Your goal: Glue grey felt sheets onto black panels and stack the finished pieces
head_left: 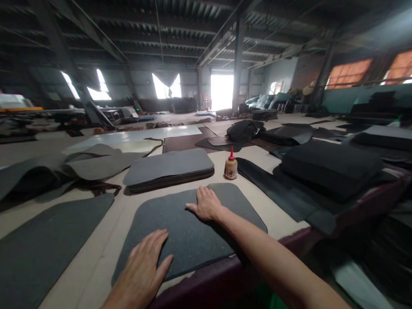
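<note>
A dark grey sheet with rounded corners lies flat at the near edge of the table. My right hand rests on its far part, palm down, thumb stretched out to the left. Over the sheet's near left side is my left hand, fingers together and thumb apart; whether it presses down I cannot tell. Neither hand holds anything. Just beyond the sheet sits a stack of similar grey sheets. A small glue bottle with a red pointed cap stands upright to the right of that stack.
Another large dark sheet lies at the left, with curled grey material behind it. A thick pile of black sheets and a long black strip lie at the right. The table's near edge has a maroon covering.
</note>
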`<state>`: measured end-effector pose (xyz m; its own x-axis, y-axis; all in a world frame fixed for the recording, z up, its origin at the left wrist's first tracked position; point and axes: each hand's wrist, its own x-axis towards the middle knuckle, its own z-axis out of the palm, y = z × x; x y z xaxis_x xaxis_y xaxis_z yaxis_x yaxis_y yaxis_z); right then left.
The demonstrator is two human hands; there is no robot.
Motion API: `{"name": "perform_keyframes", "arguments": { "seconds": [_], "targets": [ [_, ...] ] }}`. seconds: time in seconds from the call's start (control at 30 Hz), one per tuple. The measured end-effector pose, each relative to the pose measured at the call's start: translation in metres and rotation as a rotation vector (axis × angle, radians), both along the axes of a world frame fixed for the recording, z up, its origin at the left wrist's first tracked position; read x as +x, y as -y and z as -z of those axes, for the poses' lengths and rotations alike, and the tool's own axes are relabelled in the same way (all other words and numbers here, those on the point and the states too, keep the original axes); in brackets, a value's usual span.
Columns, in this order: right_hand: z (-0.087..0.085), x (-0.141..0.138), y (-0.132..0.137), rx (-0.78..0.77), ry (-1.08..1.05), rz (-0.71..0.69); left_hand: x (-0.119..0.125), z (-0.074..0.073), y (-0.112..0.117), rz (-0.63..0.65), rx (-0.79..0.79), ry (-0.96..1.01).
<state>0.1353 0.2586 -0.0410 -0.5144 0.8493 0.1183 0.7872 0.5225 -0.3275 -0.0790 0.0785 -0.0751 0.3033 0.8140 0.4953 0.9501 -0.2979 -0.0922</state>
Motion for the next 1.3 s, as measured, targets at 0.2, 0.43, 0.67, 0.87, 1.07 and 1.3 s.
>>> {"name": "perform_keyframes", "arguments": {
  "seconds": [0.2,0.43,0.67,0.87,1.07,1.3],
  "targets": [
    [0.008,0.053,-0.030,-0.013,0.054,0.209,-0.001,0.001,0.001,0.005,-0.015,0.016],
    [0.009,0.123,-0.035,-0.003,0.070,0.337,0.000,0.001,0.000,-0.001,-0.035,0.024],
    [-0.027,0.149,0.015,0.063,0.034,0.286,-0.001,0.003,-0.003,-0.026,-0.155,0.051],
    [-0.012,0.101,0.086,0.001,-0.074,-0.106,-0.004,-0.001,-0.005,-0.037,-0.182,0.030],
    [0.009,0.127,0.087,-0.010,0.036,0.110,-0.003,-0.006,-0.005,-0.035,-0.189,0.023],
    [0.013,0.157,0.072,-0.007,0.105,0.250,-0.005,-0.011,-0.004,-0.013,-0.216,0.022]
  ]
}}
